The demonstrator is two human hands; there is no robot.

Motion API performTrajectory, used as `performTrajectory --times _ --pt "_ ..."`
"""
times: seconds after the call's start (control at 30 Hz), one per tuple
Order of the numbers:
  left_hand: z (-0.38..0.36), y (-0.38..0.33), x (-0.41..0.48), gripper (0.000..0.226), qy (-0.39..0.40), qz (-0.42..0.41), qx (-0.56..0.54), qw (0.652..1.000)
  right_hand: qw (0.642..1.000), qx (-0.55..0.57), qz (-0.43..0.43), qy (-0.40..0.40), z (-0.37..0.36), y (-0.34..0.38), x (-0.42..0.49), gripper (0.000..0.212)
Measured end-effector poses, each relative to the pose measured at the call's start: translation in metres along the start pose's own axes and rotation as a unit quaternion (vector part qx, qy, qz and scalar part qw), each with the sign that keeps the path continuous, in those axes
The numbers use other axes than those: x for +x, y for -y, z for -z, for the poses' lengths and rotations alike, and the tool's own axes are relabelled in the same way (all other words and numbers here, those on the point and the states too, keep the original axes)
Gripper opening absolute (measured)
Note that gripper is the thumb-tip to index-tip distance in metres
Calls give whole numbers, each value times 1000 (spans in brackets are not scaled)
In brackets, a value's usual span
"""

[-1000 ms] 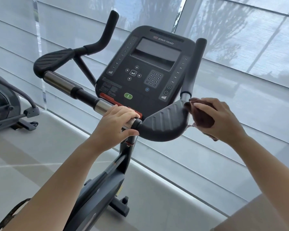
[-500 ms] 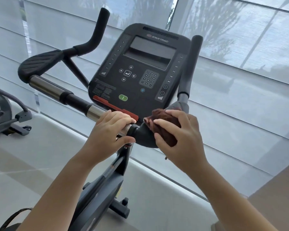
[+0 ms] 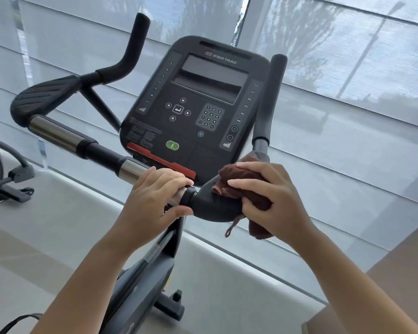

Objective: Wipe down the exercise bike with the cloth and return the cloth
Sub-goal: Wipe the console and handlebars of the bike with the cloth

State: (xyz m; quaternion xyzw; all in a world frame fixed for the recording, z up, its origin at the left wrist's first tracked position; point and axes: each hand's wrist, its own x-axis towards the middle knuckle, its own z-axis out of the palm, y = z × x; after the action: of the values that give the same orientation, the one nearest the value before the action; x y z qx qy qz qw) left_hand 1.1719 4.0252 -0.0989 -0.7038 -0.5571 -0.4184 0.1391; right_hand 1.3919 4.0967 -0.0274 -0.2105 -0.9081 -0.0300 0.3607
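Note:
The black exercise bike (image 3: 198, 109) fills the middle of the head view, its console facing me. My left hand (image 3: 152, 196) grips the chrome part of the handlebar just left of the right elbow pad (image 3: 210, 201). My right hand (image 3: 273, 196) holds a dark brown cloth (image 3: 237, 182) bunched on top of that pad, fingers curled over it. A corner of the cloth and a loose thread hang below the pad. The right upright grip (image 3: 270, 100) rises just behind my right hand.
A second machine (image 3: 0, 169) stands on the floor at the far left. Large windows with translucent blinds (image 3: 348, 92) run behind the bike above a pale ledge. The left elbow pad (image 3: 46, 97) and left upright grip (image 3: 130, 51) are at upper left.
My right hand has carried the cloth from the pad's right end leftward onto its top, then shifted slightly over it. The left hand has kept its grip on the bar.

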Motion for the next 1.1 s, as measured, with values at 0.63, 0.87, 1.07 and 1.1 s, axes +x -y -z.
performTrajectory --times 0.63,0.87,1.07,1.1 --pt "1 0 -1 54 6 5 -5 1000 981 -114 -138 74 3 -11 37 52" --pt "3 -3 0 51 17 6 6 1000 987 -74 -136 -45 -12 15 5 32" --pt "6 -6 1 52 23 3 19 1000 986 -54 -151 -34 1 -10 29 30" --pt "6 -6 1 52 23 4 20 1000 983 -49 -174 -35 3 -19 39 30"
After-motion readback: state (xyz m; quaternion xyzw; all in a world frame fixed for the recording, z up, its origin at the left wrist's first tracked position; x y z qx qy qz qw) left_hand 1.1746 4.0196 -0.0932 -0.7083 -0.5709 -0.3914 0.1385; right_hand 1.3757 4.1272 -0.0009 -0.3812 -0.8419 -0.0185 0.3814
